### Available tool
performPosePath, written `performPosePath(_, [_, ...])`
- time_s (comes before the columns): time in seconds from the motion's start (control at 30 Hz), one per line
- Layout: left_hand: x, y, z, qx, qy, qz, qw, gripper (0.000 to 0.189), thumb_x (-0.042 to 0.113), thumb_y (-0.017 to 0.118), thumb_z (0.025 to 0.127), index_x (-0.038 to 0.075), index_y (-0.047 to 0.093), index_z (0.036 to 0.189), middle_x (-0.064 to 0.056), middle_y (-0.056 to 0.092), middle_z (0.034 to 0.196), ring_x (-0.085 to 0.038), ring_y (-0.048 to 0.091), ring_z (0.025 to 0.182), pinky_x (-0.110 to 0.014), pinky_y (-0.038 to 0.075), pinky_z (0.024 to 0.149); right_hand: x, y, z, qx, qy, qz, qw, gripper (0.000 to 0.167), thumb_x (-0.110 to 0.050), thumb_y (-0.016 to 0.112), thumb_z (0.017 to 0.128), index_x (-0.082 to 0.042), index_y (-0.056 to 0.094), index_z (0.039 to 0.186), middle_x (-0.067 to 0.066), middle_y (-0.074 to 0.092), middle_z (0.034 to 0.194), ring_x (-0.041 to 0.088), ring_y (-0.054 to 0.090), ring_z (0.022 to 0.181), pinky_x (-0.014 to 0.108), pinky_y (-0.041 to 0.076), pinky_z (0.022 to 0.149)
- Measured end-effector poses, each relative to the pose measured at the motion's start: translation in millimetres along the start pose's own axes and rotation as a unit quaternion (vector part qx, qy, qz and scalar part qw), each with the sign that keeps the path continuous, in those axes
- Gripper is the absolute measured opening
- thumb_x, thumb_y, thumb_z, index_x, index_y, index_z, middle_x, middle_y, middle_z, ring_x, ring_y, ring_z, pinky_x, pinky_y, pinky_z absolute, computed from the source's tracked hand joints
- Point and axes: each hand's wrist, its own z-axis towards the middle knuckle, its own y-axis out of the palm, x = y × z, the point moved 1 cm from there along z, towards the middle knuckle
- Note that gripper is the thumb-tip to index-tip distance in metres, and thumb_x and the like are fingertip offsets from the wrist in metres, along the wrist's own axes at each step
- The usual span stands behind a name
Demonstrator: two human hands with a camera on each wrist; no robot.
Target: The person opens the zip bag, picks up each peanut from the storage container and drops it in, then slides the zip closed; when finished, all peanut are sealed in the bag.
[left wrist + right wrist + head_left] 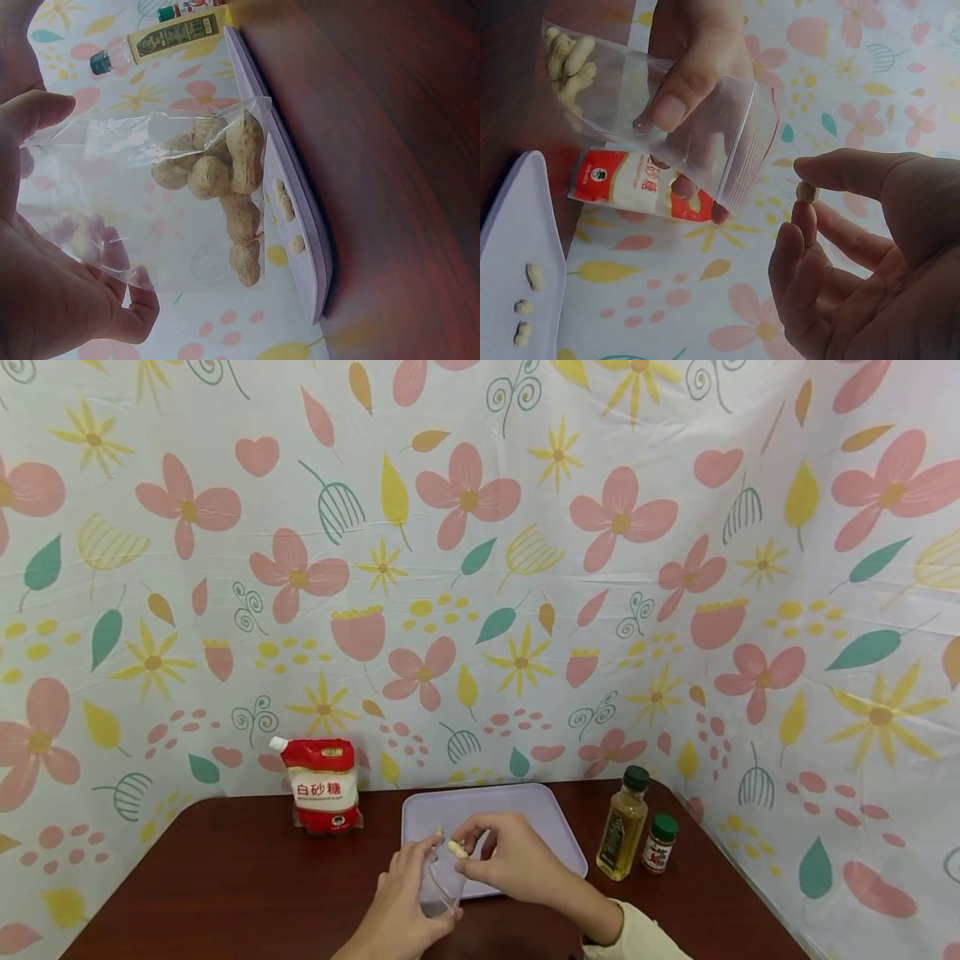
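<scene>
My left hand (402, 902) grips a clear zip bag (120, 161) between thumb and fingers, low over the tray's near left edge. Several unshelled peanuts (208, 177) have gathered at the bag's bottom end. A red line runs along the bag's top in the right wrist view. Just to the right of the bag, my right hand (513, 857) pinches one peanut (807, 193) between thumb and fingertip, apart from the bag in that view. On the lilac tray (536, 814) lie a few loose peanuts (534, 277), partly hidden by the hands in the head view.
A red and white sugar pouch (324, 787) with a white cap stands at the back left of the dark table (225, 877). Right of the tray are an oil bottle (622, 827) with a dark green cap and a small green-lidded jar (659, 845). A flower-patterned cloth (465, 568) hangs behind.
</scene>
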Motion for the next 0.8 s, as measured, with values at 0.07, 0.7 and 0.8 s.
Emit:
performPosePath(0.07, [0.6, -0.2, 0.2, 0.002, 0.001, 0.001, 1.0000, 0.082, 0.028, 0.083, 0.071, 0.017, 0.042, 0.141, -0.003, 0.051, 0.126, -0.018, 0.045, 0.114, -0.036, 0.030, 0.076, -1.0, 0.2, 0.5, -0.001, -0.002, 0.000, 1.0000, 0.018, -0.006, 0.080, 0.080, -0.013, 0.073, 0.095, -0.005, 0.064, 0.082, 0.006, 0.058, 0.060, 0.024, 0.050, 0.059])
performPosePath(0.7, [2.0, -3.8, 0.2, -0.018, -0.011, 0.002, 0.9998, 0.082, 0.035, 0.082, 0.073, 0.017, 0.040, 0.142, -0.001, 0.049, 0.126, -0.019, 0.045, 0.112, -0.037, 0.030, 0.075, -7.7, -2.3, 0.2, 0.000, -0.006, 0.008, 0.9999, 0.015, -0.007, 0.080, 0.081, -0.012, 0.073, 0.094, -0.005, 0.064, 0.082, 0.005, 0.058, 0.061, 0.024, 0.050, 0.058])
performPosePath(0.8, [2.6, -4.4, 0.0, -0.016, -0.011, 0.005, 0.9998, 0.082, 0.034, 0.082, 0.073, 0.018, 0.041, 0.142, 0.002, 0.048, 0.125, -0.019, 0.045, 0.113, -0.037, 0.030, 0.075, -7.7, -2.8, 0.5, 0.002, -0.010, 0.009, 0.9999, 0.015, -0.005, 0.079, 0.081, -0.010, 0.073, 0.093, -0.005, 0.064, 0.081, 0.006, 0.059, 0.062, 0.024, 0.050, 0.058])
